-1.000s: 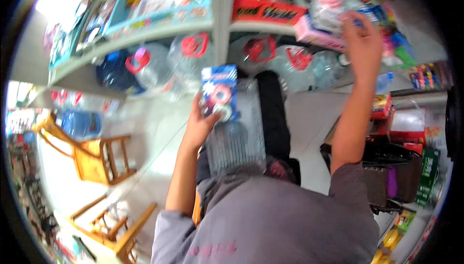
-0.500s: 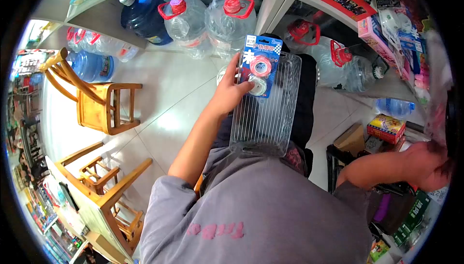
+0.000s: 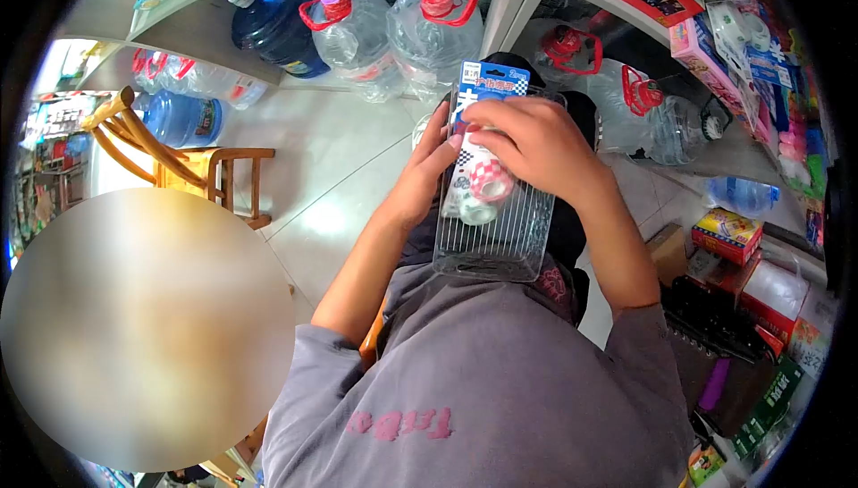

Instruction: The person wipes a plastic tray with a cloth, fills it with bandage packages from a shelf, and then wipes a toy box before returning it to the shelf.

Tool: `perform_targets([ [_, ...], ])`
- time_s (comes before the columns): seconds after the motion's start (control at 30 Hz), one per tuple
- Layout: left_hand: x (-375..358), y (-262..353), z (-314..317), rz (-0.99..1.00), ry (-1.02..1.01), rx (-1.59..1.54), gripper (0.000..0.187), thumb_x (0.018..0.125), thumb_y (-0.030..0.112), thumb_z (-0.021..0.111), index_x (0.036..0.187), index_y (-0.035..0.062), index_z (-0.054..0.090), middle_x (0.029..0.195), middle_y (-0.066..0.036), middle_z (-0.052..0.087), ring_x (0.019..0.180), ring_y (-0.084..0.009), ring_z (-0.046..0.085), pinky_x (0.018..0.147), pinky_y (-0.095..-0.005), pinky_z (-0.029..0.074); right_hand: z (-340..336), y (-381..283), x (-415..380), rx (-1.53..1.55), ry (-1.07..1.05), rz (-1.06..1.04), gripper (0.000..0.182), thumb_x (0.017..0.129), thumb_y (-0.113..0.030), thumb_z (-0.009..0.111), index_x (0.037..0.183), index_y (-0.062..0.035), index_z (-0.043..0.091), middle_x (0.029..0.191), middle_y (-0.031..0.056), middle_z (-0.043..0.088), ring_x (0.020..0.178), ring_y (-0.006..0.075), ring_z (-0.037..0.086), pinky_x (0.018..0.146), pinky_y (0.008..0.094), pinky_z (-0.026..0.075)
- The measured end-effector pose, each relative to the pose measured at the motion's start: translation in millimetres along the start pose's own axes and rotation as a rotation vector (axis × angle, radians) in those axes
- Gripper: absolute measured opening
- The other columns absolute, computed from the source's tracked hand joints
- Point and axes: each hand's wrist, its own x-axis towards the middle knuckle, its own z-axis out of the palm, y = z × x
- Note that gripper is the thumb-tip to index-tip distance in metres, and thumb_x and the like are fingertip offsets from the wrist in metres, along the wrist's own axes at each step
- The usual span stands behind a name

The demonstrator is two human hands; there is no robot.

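Observation:
A blister pack of tape rolls with a blue card [image 3: 494,79] is held over a clear ribbed plastic tray [image 3: 490,265] on my lap. A pink-and-white checked tape roll [image 3: 490,180] and a pale green-and-white roll [image 3: 477,212] show at the pack's lower end. My left hand [image 3: 420,177] is closed on the pack's left edge, thumb in front and fingers mostly hidden behind. Reaching across from the right, my right hand [image 3: 543,147] has its fingers bent and pressed on the pack's middle, covering part of the card.
Large water bottles in plastic [image 3: 353,41] stand under the shelf ahead, and more [image 3: 626,113] at right. A wooden chair [image 3: 192,171] stands left on the tiled floor. Boxes [image 3: 728,236] and a black crate-like heap [image 3: 715,318] lie at right. A blurred disc hides the lower left.
My right hand has come in from the far right and taken hold of the pack. The pack's lower end now tilts left. My left hand has shifted to its edge.

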Motion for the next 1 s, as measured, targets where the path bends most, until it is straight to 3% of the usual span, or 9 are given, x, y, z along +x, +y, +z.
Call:
perform_targets([
  [0.03, -4, -3, -5, -0.024, -0.015, -0.018, 0.08, 0.103, 0.036, 0.055, 0.164, 0.0041, 0.012, 0.162, -0.018, 0.033, 0.148, -0.0269, 0.037, 0.12, -0.0394, 0.03, 3, 2, 6, -0.056, 0.024, -0.035, 0.025, 0.085, -0.011, 0.075, 0.108, -0.0035, 0.07, 0.093, 0.0125, 0.073, 0.086, 0.0316, 0.07, 0.078, 0.0406, 0.054],
  [0.13, -15, -5, -10, 0.019, -0.049, 0.07, 0.087, 0.1, 0.039, 0.058, 0.163, 0.0029, 0.012, 0.162, -0.019, 0.031, 0.149, -0.028, 0.036, 0.121, -0.0399, 0.029, 8, 7, 17, -0.166, 0.069, -0.107, 0.025, 0.084, -0.016, 0.076, 0.106, -0.0061, 0.071, 0.092, 0.0103, 0.073, 0.087, 0.03, 0.067, 0.08, 0.0417, 0.051],
  [0.17, -19, -5, -7, -0.002, -0.014, 0.142, 0.097, 0.091, 0.028, 0.071, 0.163, 0.0015, 0.011, 0.162, -0.019, 0.032, 0.148, -0.0269, 0.036, 0.121, -0.0395, 0.029, 10, 9, 19, -0.167, 0.066, -0.107, 0.026, 0.084, -0.018, 0.075, 0.107, -0.0077, 0.07, 0.093, 0.009, 0.074, 0.09, 0.0295, 0.065, 0.083, 0.0423, 0.05],
  [0.3, -31, -5, 5, 0.093, -0.005, 0.485, 0.111, 0.076, -0.002, 0.08, 0.162, -0.0003, 0.01, 0.156, -0.021, 0.039, 0.142, -0.0267, 0.042, 0.118, -0.0378, 0.034, 20, 19, 15, -0.21, 0.091, -0.095, 0.026, 0.083, -0.021, 0.074, 0.107, -0.0089, 0.071, 0.098, 0.006, 0.074, 0.093, 0.0277, 0.065, 0.084, 0.0427, 0.049],
  [0.47, -30, -3, 10, 0.053, 0.049, 0.465, 0.108, 0.076, -0.004, 0.079, 0.161, 0.0, 0.013, 0.151, -0.02, 0.045, 0.138, -0.0268, 0.047, 0.115, -0.0379, 0.039, 5, 15, 5, -0.207, 0.264, -0.079, 0.021, 0.083, -0.015, 0.076, 0.102, -0.0062, 0.072, 0.1, 0.0092, 0.072, 0.094, 0.0279, 0.066, 0.086, 0.0401, 0.051],
  [0.6, -29, -7, 6, 0.04, 0.048, 0.469, 0.107, 0.076, -0.002, 0.08, 0.161, 0.0003, 0.015, 0.149, -0.019, 0.047, 0.138, -0.0259, 0.047, 0.115, -0.0373, 0.038, -56, 12, -16, -0.243, 0.501, -0.023, 0.014, 0.087, -0.005, 0.075, 0.101, -0.0032, 0.073, 0.102, 0.0105, 0.073, 0.095, 0.0244, 0.07, 0.085, 0.0334, 0.054],
  [0.77, -34, -9, 8, 0.059, 0.053, 0.45, 0.105, 0.079, -0.004, 0.079, 0.162, 0.003, 0.015, 0.154, -0.016, 0.042, 0.139, -0.0254, 0.045, 0.115, -0.0371, 0.038, -152, -6, -53, -0.262, 1.007, 0.137, 0.011, 0.094, -0.004, 0.071, 0.104, -0.0014, 0.073, 0.095, 0.0043, 0.073, 0.087, 0.0093, 0.064, 0.079, 0.0245, 0.051],
  [0.87, -36, -13, 11, 0.067, 0.076, 0.384, 0.099, 0.082, -0.014, 0.071, 0.162, 0.0041, 0.016, 0.152, -0.015, 0.043, 0.136, -0.0257, 0.049, 0.112, -0.0389, 0.043, -227, 11, -85, -0.36, 1.23, 0.237, 0.015, 0.093, -0.009, 0.073, 0.105, -0.0012, 0.073, 0.092, 0.005, 0.073, 0.083, 0.0106, 0.064, 0.077, 0.025, 0.051],
  [1.0, -33, -13, 12, 0.069, 0.045, 0.33, 0.093, 0.083, -0.01, 0.07, 0.16, 0.0018, 0.019, 0.148, -0.015, 0.047, 0.133, -0.0252, 0.051, 0.111, -0.0376, 0.042, -300, 34, -110, -0.597, 1.13, 0.674, 0.046, 0.087, -0.038, 0.078, 0.108, 0.0019, 0.072, 0.088, 0.0091, 0.072, 0.08, 0.0174, 0.065, 0.077, 0.0307, 0.052],
])
